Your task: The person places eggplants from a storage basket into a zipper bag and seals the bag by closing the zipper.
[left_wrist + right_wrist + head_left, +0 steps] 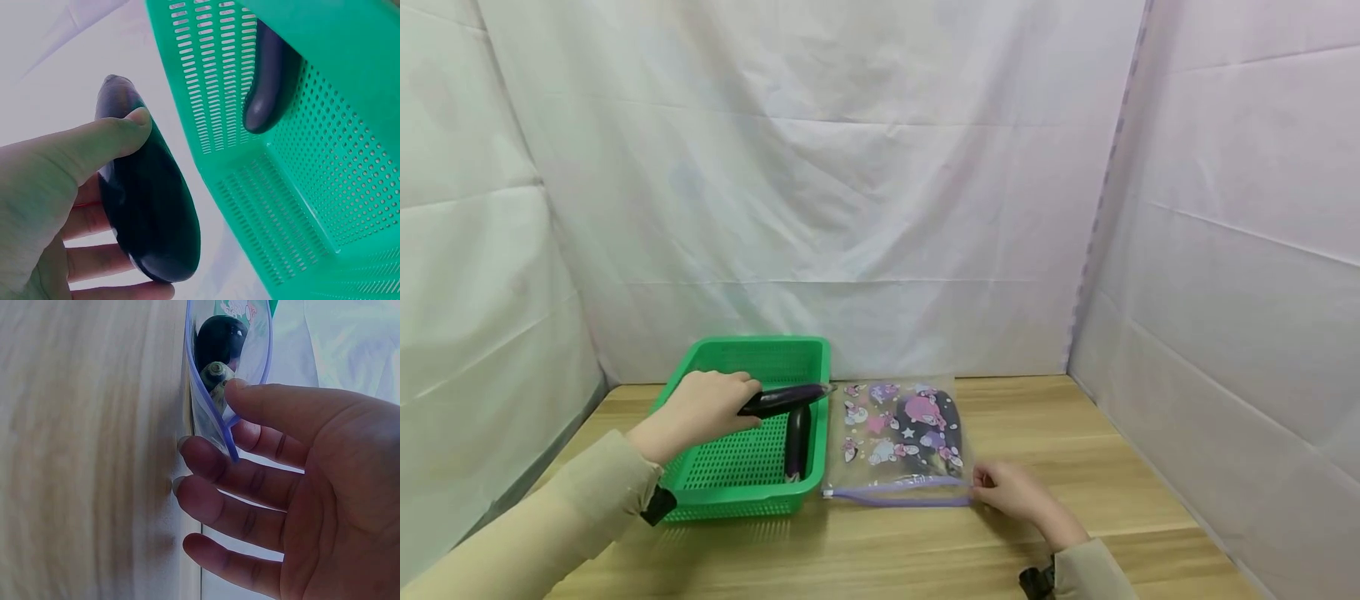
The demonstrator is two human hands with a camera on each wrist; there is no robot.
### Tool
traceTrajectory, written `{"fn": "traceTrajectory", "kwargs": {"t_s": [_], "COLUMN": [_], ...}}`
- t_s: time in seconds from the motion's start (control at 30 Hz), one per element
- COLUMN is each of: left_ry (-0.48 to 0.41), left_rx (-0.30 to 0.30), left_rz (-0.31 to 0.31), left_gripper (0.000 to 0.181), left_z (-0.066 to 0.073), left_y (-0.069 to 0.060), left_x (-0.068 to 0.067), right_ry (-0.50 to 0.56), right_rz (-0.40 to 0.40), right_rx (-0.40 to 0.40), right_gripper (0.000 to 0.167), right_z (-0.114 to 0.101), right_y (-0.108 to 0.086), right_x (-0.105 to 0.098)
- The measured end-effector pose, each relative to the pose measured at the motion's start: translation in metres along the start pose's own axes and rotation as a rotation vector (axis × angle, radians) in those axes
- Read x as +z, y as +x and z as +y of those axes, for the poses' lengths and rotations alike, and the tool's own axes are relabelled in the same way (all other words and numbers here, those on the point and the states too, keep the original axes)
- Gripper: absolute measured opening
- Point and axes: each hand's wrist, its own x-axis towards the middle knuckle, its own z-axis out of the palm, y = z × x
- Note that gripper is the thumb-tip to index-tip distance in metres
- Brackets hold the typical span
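My left hand grips a dark purple eggplant above the green basket. In the left wrist view the thumb lies across the eggplant, with the fingers behind it. A second eggplant lies in the basket along its right wall. Right of the basket, a clear printed zip bag lies flat with a dark eggplant inside. My right hand pinches the right corner of its purple-edged mouth. The right wrist view shows the mouth's edges parted and the bagged eggplant within.
The wooden table carries the basket and bag side by side. White cloth hangs behind the table, and more cloth stands along the left and right sides. The basket's raised wall stands between its inside and the bag.
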Motion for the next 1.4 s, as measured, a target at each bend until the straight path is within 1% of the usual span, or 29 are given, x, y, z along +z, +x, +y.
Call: {"fn": "traceTrajectory", "kwargs": {"t_s": [0.17, 0.3, 0.53, 0.6, 0.73, 0.83, 0.97, 1.07, 1.27, 1.4], "left_ry": [-0.004, -0.007, -0.012, -0.012, -0.012, -0.001, 0.018, 0.012, -0.012, -0.021], "left_rx": [0.021, 0.021, 0.02, 0.03, 0.066, 0.078, 0.075, 0.078, 0.081, 0.09], "left_rz": [0.008, 0.006, -0.042, -0.037, 0.006, 0.041, 0.063, 0.059, 0.033, 0.047], "left_gripper": [0.032, 0.032, 0.033, 0.033, 0.034, 0.034, 0.034, 0.033, 0.032, 0.032], "left_z": [0.004, 0.007, 0.018, 0.022, 0.028, 0.028, 0.026, 0.026, 0.03, 0.032], "left_y": [0.002, 0.004, 0.005, 0.004, 0.004, 0.007, 0.01, 0.01, 0.008, 0.008], "left_x": [-0.002, -0.002, -0.001, 0.0, 0.002, 0.002, 0.0, -0.003, -0.005, -0.004], "right_ry": [0.005, -0.001, 0.006, 0.01, 0.019, 0.039, 0.044, 0.025, 0.004, 0.007], "right_rz": [0.002, 0.004, -0.017, -0.022, -0.024, -0.019, 0.002, 0.015, 0.012, 0.009], "right_rx": [-0.002, 0.004, 0.006, 0.004, 0.004, 0.012, 0.008, -0.001, -0.004, -0.005], "right_gripper": [0.024, 0.024, 0.024, 0.024, 0.025, 0.024, 0.023, 0.024, 0.024, 0.023], "right_z": [-0.002, -0.002, 0.001, 0.002, 0.003, 0.002, 0.0, -0.001, -0.001, 0.0], "right_y": [0.0, 0.001, 0.0, -0.002, -0.004, -0.003, 0.0, 0.001, 0.001, 0.001], "right_x": [-0.001, -0.001, 0.001, 0.003, 0.004, 0.003, -0.001, -0.002, -0.002, -0.001]}}
